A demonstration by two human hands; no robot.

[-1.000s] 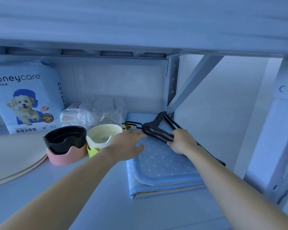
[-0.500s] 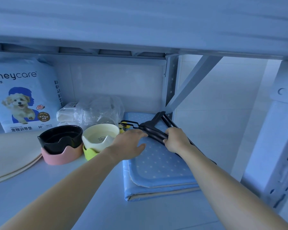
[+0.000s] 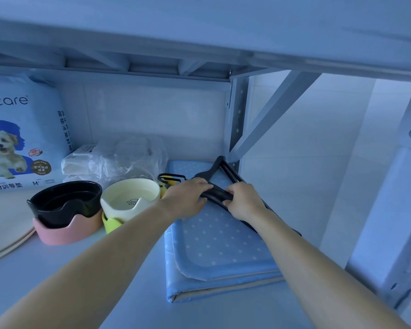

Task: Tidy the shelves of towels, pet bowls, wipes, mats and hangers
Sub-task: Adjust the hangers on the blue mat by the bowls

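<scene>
A bundle of black hangers lies on a folded blue dotted mat at the right of the shelf. My right hand grips the hangers' middle bar. My left hand rests on the hangers just to the left, fingers curled over the bar, close to the right hand. A yellow-and-black clip or hook end pokes out behind my left hand. To the left stand a black bowl nested in a pink one, and a cream bowl nested in a green one.
A blue pet-pad pack leans on the back wall at left. Packs of wipes in clear plastic sit behind the bowls. A beige mat lies at far left. A shelf post and diagonal brace stand right behind the hangers.
My left hand has slid right along the hangers and now sits closer to my right hand. The view has shifted slightly right.
</scene>
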